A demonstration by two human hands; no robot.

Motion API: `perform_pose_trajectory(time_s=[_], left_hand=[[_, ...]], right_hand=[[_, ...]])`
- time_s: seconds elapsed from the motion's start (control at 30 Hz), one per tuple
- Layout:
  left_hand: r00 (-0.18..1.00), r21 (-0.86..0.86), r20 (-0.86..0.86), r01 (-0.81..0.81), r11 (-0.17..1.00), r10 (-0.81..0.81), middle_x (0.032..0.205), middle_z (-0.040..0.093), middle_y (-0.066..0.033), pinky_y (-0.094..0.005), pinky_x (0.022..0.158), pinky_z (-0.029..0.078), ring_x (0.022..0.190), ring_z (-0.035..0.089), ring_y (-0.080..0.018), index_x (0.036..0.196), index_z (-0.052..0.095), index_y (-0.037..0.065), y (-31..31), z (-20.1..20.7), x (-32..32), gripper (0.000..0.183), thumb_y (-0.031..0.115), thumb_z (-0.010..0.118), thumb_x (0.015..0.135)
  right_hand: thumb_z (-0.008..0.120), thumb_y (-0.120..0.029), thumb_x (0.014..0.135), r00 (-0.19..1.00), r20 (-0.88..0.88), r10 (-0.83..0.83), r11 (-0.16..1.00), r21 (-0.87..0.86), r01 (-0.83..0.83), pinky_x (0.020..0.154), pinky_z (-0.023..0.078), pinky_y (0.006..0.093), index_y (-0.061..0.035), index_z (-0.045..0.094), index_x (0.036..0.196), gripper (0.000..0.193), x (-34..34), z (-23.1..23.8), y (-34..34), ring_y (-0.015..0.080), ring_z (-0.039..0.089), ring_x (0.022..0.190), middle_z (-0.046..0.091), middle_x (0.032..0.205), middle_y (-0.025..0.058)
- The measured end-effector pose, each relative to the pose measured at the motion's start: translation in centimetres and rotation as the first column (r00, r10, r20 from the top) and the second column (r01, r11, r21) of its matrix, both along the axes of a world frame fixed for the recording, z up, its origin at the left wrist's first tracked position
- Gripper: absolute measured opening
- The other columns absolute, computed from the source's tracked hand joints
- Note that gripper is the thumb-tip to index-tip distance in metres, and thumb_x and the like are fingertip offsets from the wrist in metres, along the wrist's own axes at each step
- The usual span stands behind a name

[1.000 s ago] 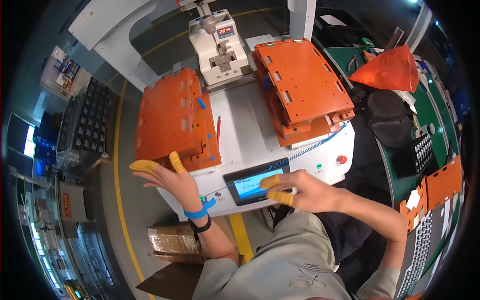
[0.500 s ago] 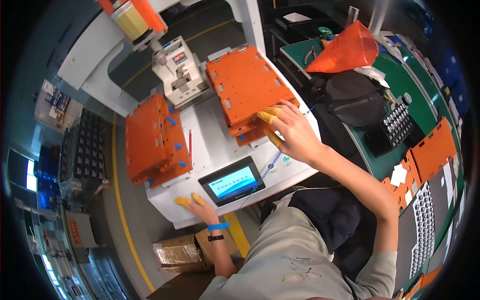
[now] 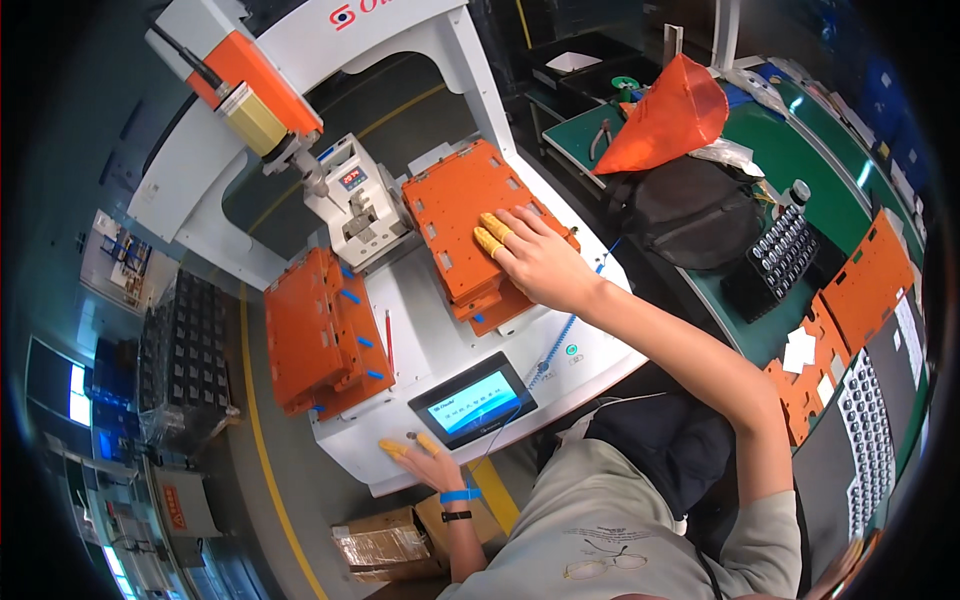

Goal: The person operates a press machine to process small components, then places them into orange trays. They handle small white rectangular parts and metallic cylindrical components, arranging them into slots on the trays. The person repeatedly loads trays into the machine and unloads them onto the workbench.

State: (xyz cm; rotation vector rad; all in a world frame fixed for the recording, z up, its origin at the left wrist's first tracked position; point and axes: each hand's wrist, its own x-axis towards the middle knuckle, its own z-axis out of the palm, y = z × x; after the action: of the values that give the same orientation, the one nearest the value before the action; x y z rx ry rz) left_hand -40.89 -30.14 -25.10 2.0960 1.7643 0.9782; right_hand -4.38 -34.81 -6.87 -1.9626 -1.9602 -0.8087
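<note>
My right hand (image 3: 535, 258), with yellow finger cots, lies flat on the right orange fixture plate (image 3: 470, 215) on the white machine's bed (image 3: 430, 310). My left hand (image 3: 425, 462), wearing a blue wrist strap, rests its yellow-tipped fingers on the machine's front edge, just below and left of the small touch screen (image 3: 472, 401). A second orange fixture (image 3: 315, 335) sits at the left of the bed. Neither hand holds anything.
A white screwdriving head (image 3: 350, 200) with an orange motor (image 3: 250, 85) hangs over the bed. At right a green bench holds a black bag (image 3: 690, 210), an orange cone-shaped bag (image 3: 665, 115), a black parts tray (image 3: 785, 250) and orange plates (image 3: 870, 280). Cardboard boxes (image 3: 395, 545) lie on the floor.
My right hand went from the touch screen up onto the right orange fixture. My left hand dropped from the left fixture to the machine's front edge. The camera view shifted right.
</note>
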Motion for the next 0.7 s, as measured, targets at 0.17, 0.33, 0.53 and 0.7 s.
perform_pose_trajectory(time_s=[0.17, 0.33, 0.53, 0.7], left_hand=[[0.998, 0.013, 0.062, 0.031, 0.999, -0.032, 0.151, 0.021, -0.0349, -0.0510, 0.118, 0.014, 0.142, 0.019, -0.0468, 0.143, 0.025, -0.016, -0.1, 2.1, 0.8, 0.064, 0.018, 0.052, 0.097], [0.786, 0.128, 0.431, 0.432, 0.893, -0.443, 0.147, 0.038, -0.0233, -0.0452, 0.112, 0.030, 0.137, 0.036, -0.0353, 0.144, 0.035, -0.006, -3.5, 9.4, 6.9, 0.053, 0.021, 0.047, 0.101], [-0.008, 0.188, 0.935, 0.857, 0.480, -0.354, 0.150, 0.039, -0.0157, -0.0523, 0.103, 0.040, 0.138, 0.038, -0.0335, 0.151, 0.025, 0.007, -4.7, 16.5, 15.2, 0.078, 0.057, 0.044, 0.094], [-0.588, 0.597, 0.773, 0.801, 0.041, 0.238, 0.146, 0.043, -0.0170, -0.0472, 0.116, 0.026, 0.136, 0.040, -0.0332, 0.142, 0.043, 0.003, -3.7, 18.1, 18.8, 0.080, 0.062, 0.051, 0.088]], right_hand=[[0.077, -0.022, 0.068, 0.997, -0.059, -0.048, 0.977, -0.208, 0.035, 0.103, 0.042, 0.0349, 0.0002, 0.062, 0.118, 0.056, 1.7, 2.9, 1.5, 0.0307, 0.054, 0.123, 0.062, 0.121, 0.0166], [0.077, -0.020, 0.065, 0.997, 0.048, -0.066, 0.946, -0.315, 0.078, 0.075, 0.055, 0.0339, -0.0060, 0.072, 0.084, 0.024, 0.2, 7.8, 2.3, 0.0252, 0.068, 0.093, 0.071, 0.094, 0.0085], [0.075, -0.021, 0.058, 0.977, -0.196, 0.081, 0.960, -0.248, -0.129, 0.057, 0.055, 0.0393, -0.0080, 0.070, 0.065, 0.015, -5.1, 15.5, -2.2, 0.0272, 0.070, 0.067, 0.067, 0.065, 0.0094], [0.067, -0.018, 0.071, 0.994, -0.010, -0.110, 0.993, -0.052, 0.109, 0.048, 0.042, 0.0308, -0.0174, 0.071, 0.067, 0.006, -8.2, 9.1, -4.5, 0.0151, 0.067, 0.069, 0.068, 0.070, -0.0040]])
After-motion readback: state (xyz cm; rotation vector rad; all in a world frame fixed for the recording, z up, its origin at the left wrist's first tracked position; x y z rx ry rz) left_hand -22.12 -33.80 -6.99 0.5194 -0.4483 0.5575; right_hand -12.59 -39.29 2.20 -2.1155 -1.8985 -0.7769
